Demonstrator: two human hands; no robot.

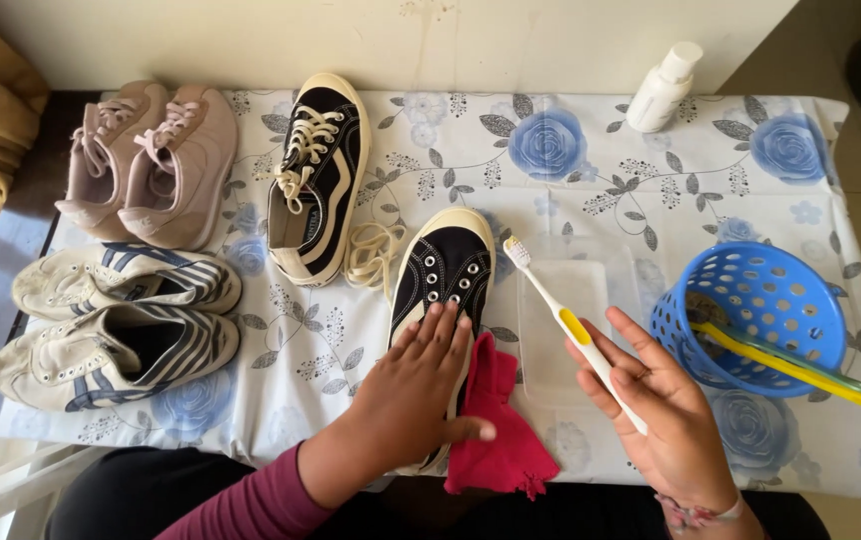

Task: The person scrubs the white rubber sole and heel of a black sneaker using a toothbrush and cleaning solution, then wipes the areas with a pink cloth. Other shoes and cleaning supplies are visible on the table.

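My left hand point(421, 385) lies flat, fingers spread, pressing on the unlaced black sneaker point(448, 268) at lower centre of the frame, toe pointing up-frame. My right hand point(666, 415), lower right, pinches a white toothbrush with a yellow grip point(563, 318) between thumb and fingers; its bristle head hangs just beside the sneaker's toe cap, apart from it. A red cloth point(499, 425) lies against the shoe's right side, partly under my left thumb.

Handling, as judged: canvas upper is soft and gives under the palm; the rubber toe cap and sole are stiffer, so the sidewall is the place to grip. The shoe is probably light and could slide on the slick floral tablecloth point(591, 160). The brush is light and rigid; hold mid-handle.

Loose cream lace point(371, 255) lies left of the shoe.
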